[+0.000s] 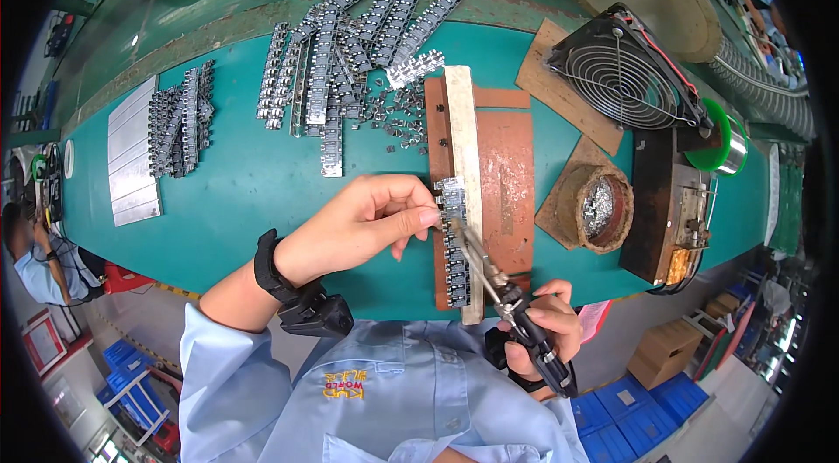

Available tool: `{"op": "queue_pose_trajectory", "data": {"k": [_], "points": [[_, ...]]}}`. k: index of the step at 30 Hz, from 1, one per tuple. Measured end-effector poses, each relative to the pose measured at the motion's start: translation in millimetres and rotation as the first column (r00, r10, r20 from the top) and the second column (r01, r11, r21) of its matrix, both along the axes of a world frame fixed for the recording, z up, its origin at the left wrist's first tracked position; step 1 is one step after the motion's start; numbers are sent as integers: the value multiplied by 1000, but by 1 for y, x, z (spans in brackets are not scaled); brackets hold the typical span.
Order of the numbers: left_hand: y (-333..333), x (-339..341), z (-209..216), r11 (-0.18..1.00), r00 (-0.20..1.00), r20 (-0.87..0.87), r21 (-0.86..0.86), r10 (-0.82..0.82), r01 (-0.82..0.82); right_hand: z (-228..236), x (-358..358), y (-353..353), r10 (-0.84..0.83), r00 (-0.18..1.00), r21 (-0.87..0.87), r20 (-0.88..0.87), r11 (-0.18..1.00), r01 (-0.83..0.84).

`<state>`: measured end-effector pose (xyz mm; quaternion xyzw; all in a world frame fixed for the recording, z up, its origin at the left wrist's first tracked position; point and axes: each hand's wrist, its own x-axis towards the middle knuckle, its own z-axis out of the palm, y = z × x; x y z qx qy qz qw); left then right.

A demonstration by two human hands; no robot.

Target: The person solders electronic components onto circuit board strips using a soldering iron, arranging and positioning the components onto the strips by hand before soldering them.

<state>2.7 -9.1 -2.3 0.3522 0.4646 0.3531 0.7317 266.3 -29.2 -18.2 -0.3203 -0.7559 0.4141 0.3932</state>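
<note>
Component strip [456, 266] is worked, seemingly unfinished, at frame centre, soldering iron [514, 299] gripped by the right hand [554, 327], left hand [377, 211] pinched closed alongside, piled strips [325, 69] at upper centre possibly done.

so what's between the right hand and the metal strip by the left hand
In the head view, the handheld tool gripped by the right hand and, beneath its front, the pale bar beside the strip.
</note>
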Motion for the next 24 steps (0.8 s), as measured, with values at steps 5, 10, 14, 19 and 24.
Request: {"op": "queue_pose_trajectory", "data": {"k": [5, 10, 14, 19, 24], "points": [[1, 0, 1, 1000, 1000, 14, 1, 3, -3, -22, 7, -23, -441, 877, 121, -189, 876, 467], [1, 0, 1, 1000, 1000, 12, 5, 4, -4, -16, 6, -30, -761, 649, -44, 16, 648, 760], [0, 0, 0, 1000, 1000, 3, 6, 0, 0, -12, 4, -28, -745, 666, -100, 27, 661, 744], [-1, 1, -1, 1000, 999, 28, 22, 16, -17, -9, -4, -12, -506, 859, 37, -78, 860, 510], [0, -4, 7, 996, 987, -157, 91, 33, -19, -24, -10, -10, -471, 882, -30, -22, 882, 470]]}}
